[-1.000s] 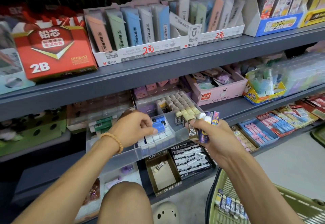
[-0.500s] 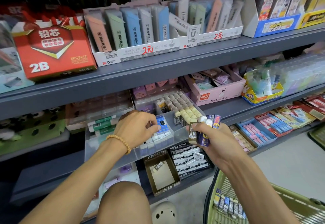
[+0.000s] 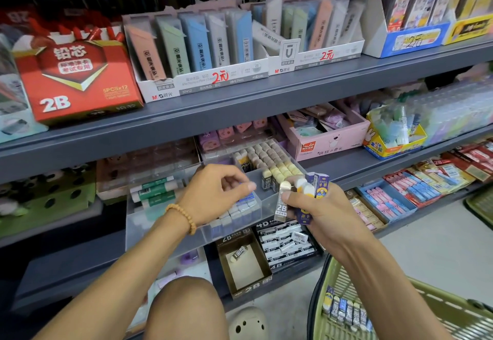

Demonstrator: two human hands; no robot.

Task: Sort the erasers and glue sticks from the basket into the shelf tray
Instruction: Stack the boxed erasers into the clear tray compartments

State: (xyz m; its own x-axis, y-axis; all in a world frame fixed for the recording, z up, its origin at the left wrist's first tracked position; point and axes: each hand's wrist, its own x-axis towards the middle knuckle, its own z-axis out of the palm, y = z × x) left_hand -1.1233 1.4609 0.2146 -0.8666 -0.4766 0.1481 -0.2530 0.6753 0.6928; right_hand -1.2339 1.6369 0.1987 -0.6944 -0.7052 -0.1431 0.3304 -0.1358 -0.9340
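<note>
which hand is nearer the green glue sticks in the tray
Left. The left hand hovers over the tray just right of the green glue sticks; the right hand, gripping erasers, is farther right.

The left hand (image 3: 213, 195) hides part of the tray's blue erasers (image 3: 241, 210).

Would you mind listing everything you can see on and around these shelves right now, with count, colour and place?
clear shelf tray: one, transparent, middle shelf, centre.
glue sticks: several, green and white, tray's left compartment.
blue erasers: many, blue and white, tray's middle compartment.
2B erasers: many, beige with dark sleeves, tray's right compartment.
red 2B box: one, red, top shelf, left.
lead cases: many, pastel, white boxes on top shelf.
pink box: one, pink, middle shelf, right.
4B erasers: many, black and white, bottom shelf.
basket: one, green, floor, lower right, erasers inside.
left hand: over the blue erasers, beaded bracelet on wrist.
right hand: holds a bunch of erasers.
</note>
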